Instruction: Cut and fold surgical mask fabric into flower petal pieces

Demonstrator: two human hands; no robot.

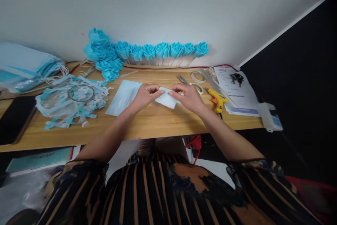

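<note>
Nothing legible. Printed sheets (238, 93), right side of table (158, 123): lines of type, some purple, too small and blurred. Teal cover (26, 163), below table, left: one line of lettering, unreadable. White box (266, 114), far right: bluish patch (277, 123), no wording made out.

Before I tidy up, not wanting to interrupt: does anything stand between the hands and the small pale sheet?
Nothing visible does: the left hand and right hand both grip the pale sheet; the scissors lie beyond them.

Two hands (145, 96) (191, 97) are holding one pale sheet (166, 99); seven blue flowers (162, 50) are forming one row; one phone (16, 119) and one glue gun (218, 100) are lying nearby.
</note>
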